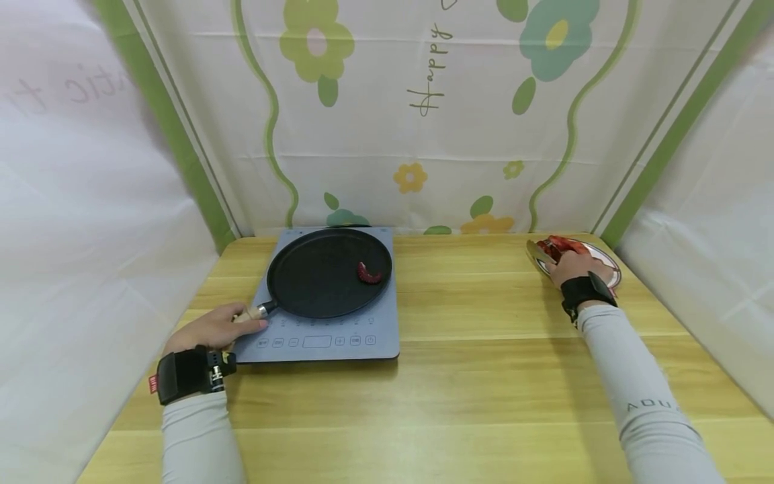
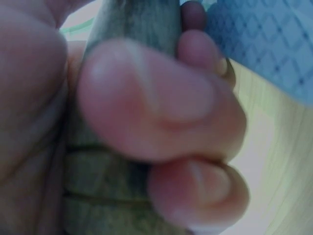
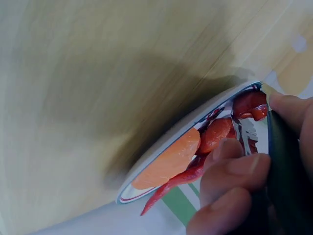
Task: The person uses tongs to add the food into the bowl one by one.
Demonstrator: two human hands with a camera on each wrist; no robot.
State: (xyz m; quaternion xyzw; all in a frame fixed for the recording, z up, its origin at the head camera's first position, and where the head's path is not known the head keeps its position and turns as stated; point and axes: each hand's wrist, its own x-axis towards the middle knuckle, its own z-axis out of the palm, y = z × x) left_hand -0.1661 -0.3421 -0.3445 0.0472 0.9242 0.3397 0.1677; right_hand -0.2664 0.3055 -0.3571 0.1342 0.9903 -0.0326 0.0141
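Observation:
My left hand (image 1: 208,329) grips the wooden handle (image 2: 142,22) of a flat black frying pan (image 1: 320,269); its fingers curl round the wood in the left wrist view. On the pan's right side lies a curved dark-red piece of food (image 1: 369,274), like a tentacle. At the far right, my right hand (image 1: 574,265) holds metal tongs (image 1: 538,252) over a plate (image 1: 605,259). Their toothed end (image 3: 246,131) is among red food pieces (image 3: 215,134) on the plate. An orange slice (image 3: 168,161) and a long red piece (image 3: 176,181) lie beside them.
Under the pan is a grey induction cooker (image 1: 381,336) with touch controls along its front. Both stand on a wooden table (image 1: 471,376). White floral cloth (image 1: 375,121) hangs behind the table, with more cloth at both sides.

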